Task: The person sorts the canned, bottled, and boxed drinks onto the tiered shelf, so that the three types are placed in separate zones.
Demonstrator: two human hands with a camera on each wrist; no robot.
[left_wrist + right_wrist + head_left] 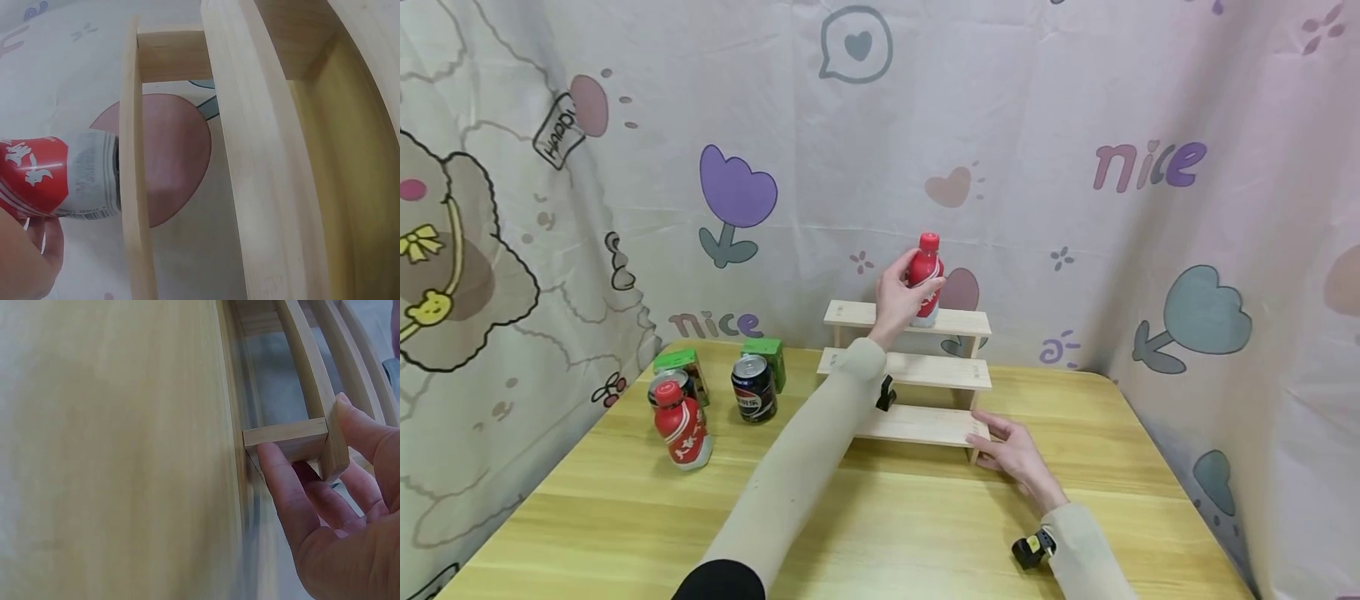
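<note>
In the head view my left hand [901, 298] grips a red-capped bottle [927, 271] upright at the top board of a three-step wooden shelf [925, 369]. The left wrist view has the bottle's white lower part [94, 175] right at that board's edge; whether it bears its full weight there I cannot tell. My right hand [1011, 454] holds the right end of the lowest step. In the right wrist view the thumb [359, 425] lies on the board and the fingers [287, 494] press against the side leg [290, 434].
On the left of the wooden table [910, 525] stand another red bottle [682, 427], a dark can [753, 389], a second can [672, 382] partly hidden behind the bottle, and two green-topped boxes [679, 361]. A printed curtain [850, 167] hangs behind the table.
</note>
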